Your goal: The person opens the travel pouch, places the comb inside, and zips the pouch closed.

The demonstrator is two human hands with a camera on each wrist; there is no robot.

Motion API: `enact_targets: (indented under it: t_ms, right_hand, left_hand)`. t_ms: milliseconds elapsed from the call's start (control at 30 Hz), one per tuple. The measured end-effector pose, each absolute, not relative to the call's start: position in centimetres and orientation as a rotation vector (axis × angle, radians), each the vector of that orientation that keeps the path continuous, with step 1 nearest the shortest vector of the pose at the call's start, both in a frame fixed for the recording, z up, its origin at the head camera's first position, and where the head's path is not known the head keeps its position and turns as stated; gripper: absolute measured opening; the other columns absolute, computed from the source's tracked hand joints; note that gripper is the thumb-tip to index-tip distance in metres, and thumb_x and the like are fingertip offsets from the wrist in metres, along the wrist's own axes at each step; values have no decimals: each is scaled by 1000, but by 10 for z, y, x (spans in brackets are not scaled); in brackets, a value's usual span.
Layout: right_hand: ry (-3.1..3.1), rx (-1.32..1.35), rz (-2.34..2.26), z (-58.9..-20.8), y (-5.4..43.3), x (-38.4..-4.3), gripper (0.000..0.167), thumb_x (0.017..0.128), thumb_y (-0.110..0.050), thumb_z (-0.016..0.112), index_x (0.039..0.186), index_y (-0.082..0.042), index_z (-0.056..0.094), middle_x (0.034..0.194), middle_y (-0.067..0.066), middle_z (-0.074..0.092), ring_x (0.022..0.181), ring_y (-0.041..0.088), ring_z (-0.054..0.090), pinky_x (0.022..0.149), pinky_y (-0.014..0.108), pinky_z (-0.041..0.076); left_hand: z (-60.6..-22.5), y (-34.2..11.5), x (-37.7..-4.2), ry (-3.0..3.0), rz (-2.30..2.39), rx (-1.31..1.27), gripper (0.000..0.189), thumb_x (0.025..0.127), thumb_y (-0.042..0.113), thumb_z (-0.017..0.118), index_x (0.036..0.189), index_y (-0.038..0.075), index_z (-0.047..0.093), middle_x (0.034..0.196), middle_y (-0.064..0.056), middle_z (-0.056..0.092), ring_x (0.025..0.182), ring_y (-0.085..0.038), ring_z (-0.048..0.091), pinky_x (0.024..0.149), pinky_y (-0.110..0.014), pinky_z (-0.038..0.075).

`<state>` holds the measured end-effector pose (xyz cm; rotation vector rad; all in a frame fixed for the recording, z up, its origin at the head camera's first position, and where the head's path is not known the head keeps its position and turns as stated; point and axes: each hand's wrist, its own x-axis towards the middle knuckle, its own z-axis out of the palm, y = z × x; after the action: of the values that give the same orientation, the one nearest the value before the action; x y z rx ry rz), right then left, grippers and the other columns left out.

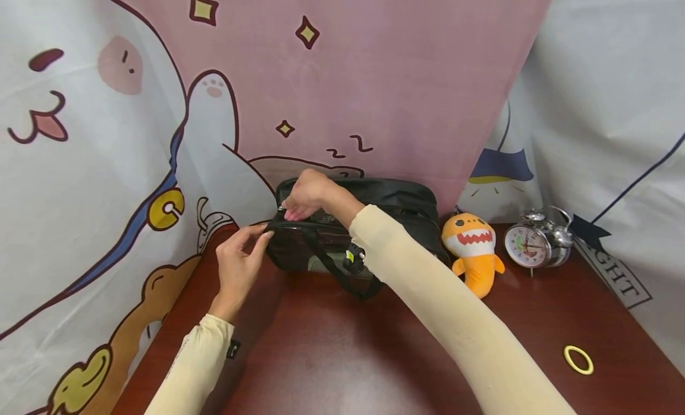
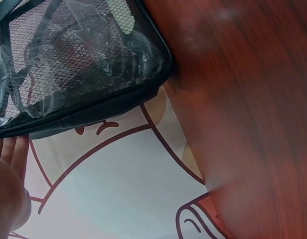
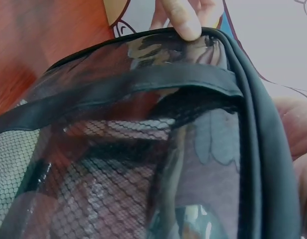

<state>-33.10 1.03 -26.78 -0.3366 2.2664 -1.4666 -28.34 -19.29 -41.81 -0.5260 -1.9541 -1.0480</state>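
Note:
A black bag (image 1: pixel 401 192) with a clear plastic front and mesh panels stands against the back wall. At its upper left corner my left hand (image 1: pixel 238 260) pinches the edge between thumb and fingers; the right wrist view shows that thumb (image 3: pixel 187 22) pressing on the clear plastic. My right hand (image 1: pixel 310 195) reaches across to the same corner, its fingers curled and pinching a small zipper pull (image 1: pixel 280 208) at the top edge. A black carry strap (image 1: pixel 332 263) hangs down the front. Through the plastic, mesh (image 2: pixel 69 64) shows; what lies inside is unclear.
To the bag's right sit an orange shark plush (image 1: pixel 476 257) and a twin-bell alarm clock (image 1: pixel 535 242). A yellow ring (image 1: pixel 578 360) lies on the brown table (image 1: pixel 321 355) at the near right. Printed cloth (image 1: pixel 401 64) hangs behind and along both sides.

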Motion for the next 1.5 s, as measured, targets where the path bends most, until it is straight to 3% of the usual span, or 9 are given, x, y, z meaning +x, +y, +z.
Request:
enact_targets:
  t_ms: [133,333,467,633,900,1167,1500]
  right_hand:
    - [2225,-318,-1468,-269,12,-333,22,101,-4,66,110,16,70,68,9,72,57,14,69,57,24,59]
    - [2214,-334,-1460,-269,16,-333,23,104,-10,63,88,5,68,64,3,65,55,11,61,54,23,54]
    - [2238,-378,-1448,-264,22,-332,26,104,-12,62,83,2,67,64,2,62,55,11,57,54,23,52]
    - [2258,-402,-1418,-255,32,-331,25,104,-11,61,83,2,66,64,2,63,55,11,58,56,23,53]
    - [2278,-445,-1400,-244,52,-327,22,104,-11,62,87,2,68,65,2,65,55,11,60,56,23,55]
    - [2328,-475,-1326,-237,64,-320,23,105,-13,62,88,1,68,68,4,68,58,13,64,59,26,59]
    - [2440,-547,-1187,-225,96,-307,25,105,-17,61,92,2,71,71,4,69,61,14,66,63,29,61]
  left_hand:
    - [-418,-191,-283,-1962,-1044,-517,15,94,17,82,105,6,82,104,-8,83,93,-22,77,89,-8,50]
    - [-418,-191,-280,-1961,-1030,-512,12,93,14,83,102,7,82,100,-8,83,86,-18,76,82,-9,51]
    - [-415,-191,-279,-1976,-1021,-511,12,93,15,83,101,7,82,98,-8,83,83,-14,74,76,-16,53]
    - [-413,-189,-280,-1998,-1009,-521,13,94,17,83,102,7,82,98,-8,82,83,-15,73,76,-21,54]
    - [-412,-191,-282,-1995,-996,-518,12,92,16,84,99,7,82,95,-8,82,81,-17,73,73,-11,47]
    - [-414,-197,-282,-2029,-935,-506,12,94,19,82,101,9,81,98,-6,82,83,-15,74,71,-13,49]
    - [-413,-198,-283,-2037,-898,-524,11,94,18,82,101,10,80,97,-5,81,83,-15,73,67,-9,44]
